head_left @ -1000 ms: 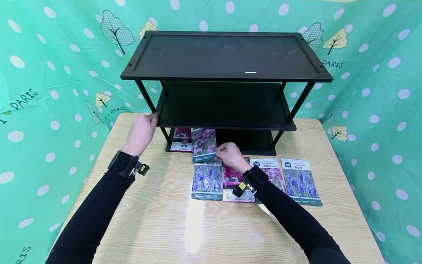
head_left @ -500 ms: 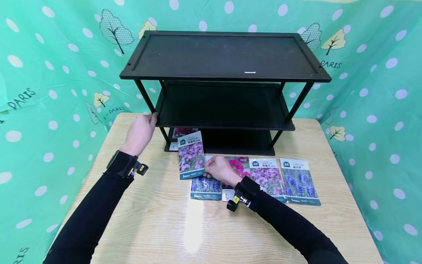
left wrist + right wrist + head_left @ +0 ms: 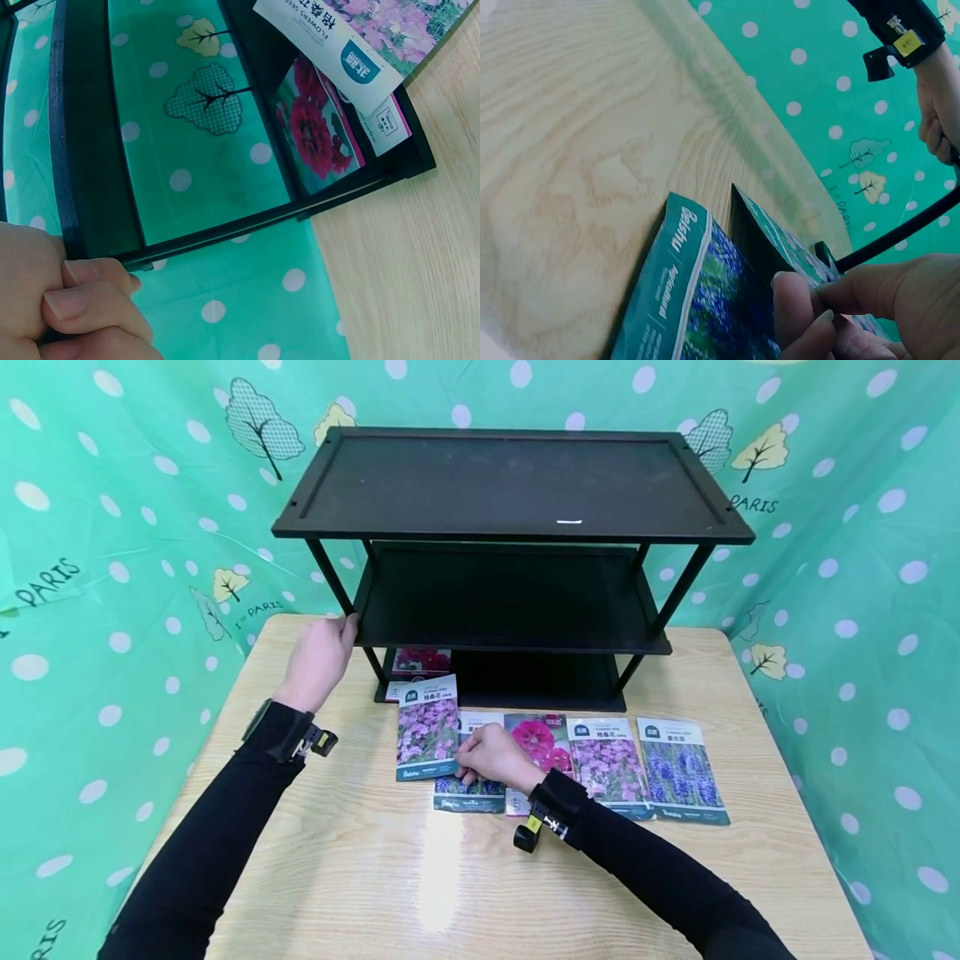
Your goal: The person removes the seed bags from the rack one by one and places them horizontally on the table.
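My left hand point(image 3: 317, 662) grips the left end of the middle tier of a black three-tier shelf rack point(image 3: 512, 485), beside its post. With thumb and fingers, my right hand point(image 3: 497, 755) pinches the lower right edge of a pink-flowered seed packet point(image 3: 427, 731). That packet tilts above the table in front of the bottom tier, its top overlapping a red-flowered packet point(image 3: 311, 127) on that tier. Below the right hand lies a blue-flowered seed packet point(image 3: 720, 300), partly covered by the hand and the held packet.
Right of that lie a magenta-flowered packet point(image 3: 536, 739), a second pink-flowered packet point(image 3: 609, 764) and another blue-flowered packet point(image 3: 682, 772) in a row on the wooden table point(image 3: 337, 860). A green dotted cloth point(image 3: 112, 568) hangs behind and along both sides.
My right hand has drawn the pink-flowered packet left and toward me, out from the bottom tier's front, turning its face up into view. The left hand has stayed on the rack.
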